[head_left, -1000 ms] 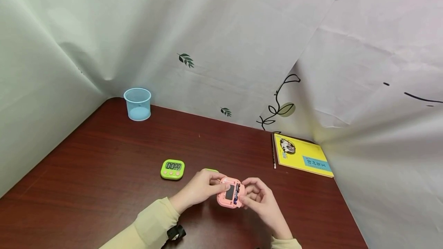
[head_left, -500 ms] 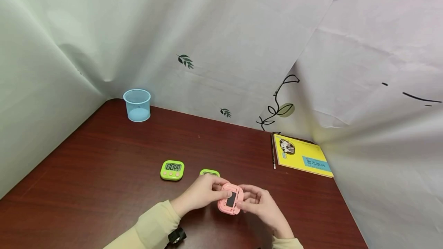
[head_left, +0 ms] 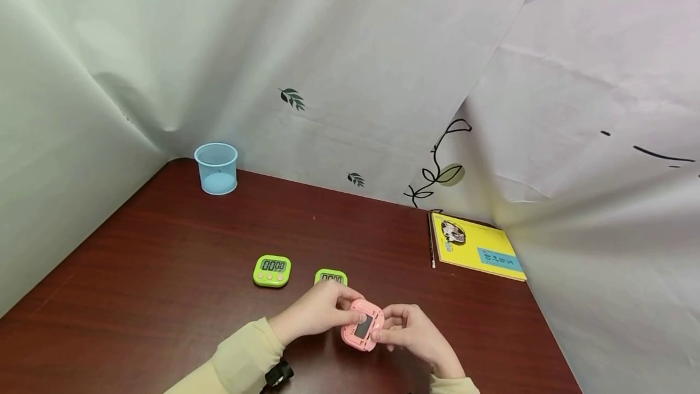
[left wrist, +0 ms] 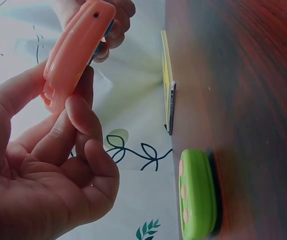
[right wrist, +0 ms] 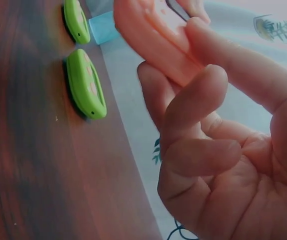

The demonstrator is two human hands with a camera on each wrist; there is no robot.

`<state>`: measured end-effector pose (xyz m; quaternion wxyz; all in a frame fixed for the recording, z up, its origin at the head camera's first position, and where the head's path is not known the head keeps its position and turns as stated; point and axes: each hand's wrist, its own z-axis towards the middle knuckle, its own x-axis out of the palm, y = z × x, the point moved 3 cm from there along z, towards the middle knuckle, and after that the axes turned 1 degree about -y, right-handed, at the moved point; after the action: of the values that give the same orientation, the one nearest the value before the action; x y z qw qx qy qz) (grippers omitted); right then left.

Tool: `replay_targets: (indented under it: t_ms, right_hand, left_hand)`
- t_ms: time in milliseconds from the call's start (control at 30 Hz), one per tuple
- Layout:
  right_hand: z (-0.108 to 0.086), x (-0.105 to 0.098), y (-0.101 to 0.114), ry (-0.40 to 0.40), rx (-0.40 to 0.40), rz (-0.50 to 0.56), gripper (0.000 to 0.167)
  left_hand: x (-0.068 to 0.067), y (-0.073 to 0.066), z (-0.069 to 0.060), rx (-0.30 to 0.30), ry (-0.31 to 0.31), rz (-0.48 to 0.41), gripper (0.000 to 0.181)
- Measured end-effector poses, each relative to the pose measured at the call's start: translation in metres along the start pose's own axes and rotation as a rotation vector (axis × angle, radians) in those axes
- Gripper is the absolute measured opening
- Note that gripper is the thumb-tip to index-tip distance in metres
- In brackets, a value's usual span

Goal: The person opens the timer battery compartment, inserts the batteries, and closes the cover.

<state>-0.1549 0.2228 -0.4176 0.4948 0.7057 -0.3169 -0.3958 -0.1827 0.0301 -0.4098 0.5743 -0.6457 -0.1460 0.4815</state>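
Observation:
A pink digital timer (head_left: pixel 363 328) is held up off the table between both hands, its back with a dark rectangular panel facing up. My left hand (head_left: pixel 322 309) pinches its left edge, thumb on the back. On the opposite edge, my right hand (head_left: pixel 418 336) pinches it with the thumb on the back near the battery side. No batteries show there now. In the left wrist view the pink casing (left wrist: pixel 76 57) is seen edge-on. Two green timers lie on the table: one (head_left: pixel 271 271) in full view, the other (head_left: pixel 331 275) partly hidden behind my left hand.
A translucent blue cup (head_left: pixel 217 169) stands at the table's far left corner. At the right edge lies a yellow book (head_left: pixel 476 245), with a pencil (head_left: pixel 432 242) along its left side. Whitish printed cloth (head_left: pixel 350 78) hangs round the brown table (head_left: pixel 164 297).
A second ago two batteries showed in the timer's back; half a second ago they were covered. Both hands have lowered slightly toward me with the timer, uncovering more of the second green timer.

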Motion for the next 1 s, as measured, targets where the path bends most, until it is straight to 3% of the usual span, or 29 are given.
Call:
replay_targets:
  t_ms: [267,567,1000]
  right_hand:
    - [0.000,0.001,0.002,0.020,0.017,-0.029,0.030]
    - [-0.003,-0.001,0.005,-0.064,-0.008,-0.044,0.027]
    - [-0.004,-0.002,0.014,-0.158,-0.019,-0.085,0.027]
  left_hand:
    - [0.004,0.000,-0.002,0.005,-0.005,0.034,0.015]
    - [0.002,0.000,-0.001,0.011,-0.020,-0.008,0.017]
    - [0.000,0.000,-0.001,-0.063,-0.070,-0.147,0.028]
